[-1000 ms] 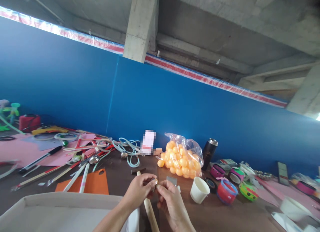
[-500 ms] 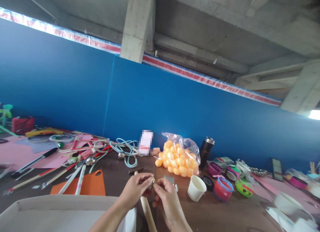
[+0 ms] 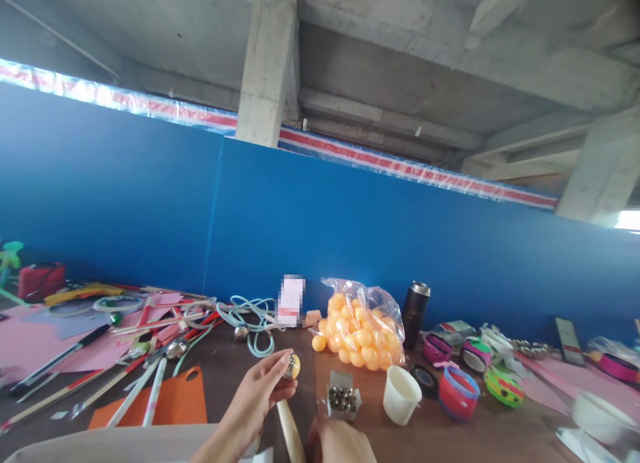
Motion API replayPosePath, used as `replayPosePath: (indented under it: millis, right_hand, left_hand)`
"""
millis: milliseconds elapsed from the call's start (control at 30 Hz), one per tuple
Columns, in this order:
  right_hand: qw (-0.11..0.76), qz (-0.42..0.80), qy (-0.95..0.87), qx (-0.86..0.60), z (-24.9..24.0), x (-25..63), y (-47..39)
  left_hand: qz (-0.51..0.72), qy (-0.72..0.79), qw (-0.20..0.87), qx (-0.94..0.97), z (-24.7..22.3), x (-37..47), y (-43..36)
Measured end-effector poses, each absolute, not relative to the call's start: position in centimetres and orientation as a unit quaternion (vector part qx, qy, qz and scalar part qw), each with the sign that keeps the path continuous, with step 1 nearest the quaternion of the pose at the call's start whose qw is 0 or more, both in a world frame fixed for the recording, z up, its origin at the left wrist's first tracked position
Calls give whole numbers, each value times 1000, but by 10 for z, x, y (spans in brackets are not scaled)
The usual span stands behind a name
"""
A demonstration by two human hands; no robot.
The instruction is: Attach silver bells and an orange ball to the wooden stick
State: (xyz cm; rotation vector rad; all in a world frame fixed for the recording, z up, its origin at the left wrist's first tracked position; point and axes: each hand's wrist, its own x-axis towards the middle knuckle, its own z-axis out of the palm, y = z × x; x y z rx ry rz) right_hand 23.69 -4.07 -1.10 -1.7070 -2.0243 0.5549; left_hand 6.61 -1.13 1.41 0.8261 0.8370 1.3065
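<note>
The left hand [image 3: 257,398] pinched one silver-and-yellow ball [image 3: 293,368] between thumb and fingers, above the table [image 3: 373,443], with the yellow side turned to the right. The right hand [image 3: 345,442] was a blur low at the bottom edge, just in front of a small box [image 3: 341,378]; whether its fingers were spread or closed I could not tell. One wooden handle [image 3: 290,430] lay between the two hands. The box held small metal pieces [image 3: 343,399], too many and too small to count.

To the right of the box stood one white cup [image 3: 400,406], then one roll of black tape [image 3: 425,382] and one red-and-blue container [image 3: 457,400]. Behind lay one clear bag of orange balls [image 3: 363,336], its balls overlapping too much to count, with one loose orange ball [image 3: 319,344] at its left and one black flask [image 3: 415,316] at its right. On the left, two white sticks lay across one orange sheet [image 3: 183,400].

A second earlier, both hands had met at the ball; now only the left held it, and the right had come away. The box, mostly covered then, showed its contents.
</note>
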Motion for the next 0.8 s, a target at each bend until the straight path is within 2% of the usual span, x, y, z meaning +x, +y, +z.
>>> replayPosePath:
  millis: [167,300,467,800]
  right_hand:
    - [101,143,-757,-629,-3,220,-48]
    - [85,148,-740,-650,-1,210,-51]
    - [175,164,-710,-662,-14,209,-44]
    - [441,150,-727,-505,-20,209,-34]
  left_hand:
    - [574,389,620,368,15,66,-10]
    - [580,409,606,359,13,63,-7]
    - [635,400,580,317,12,50,4]
    - [739,392,496,232,4,27,23]
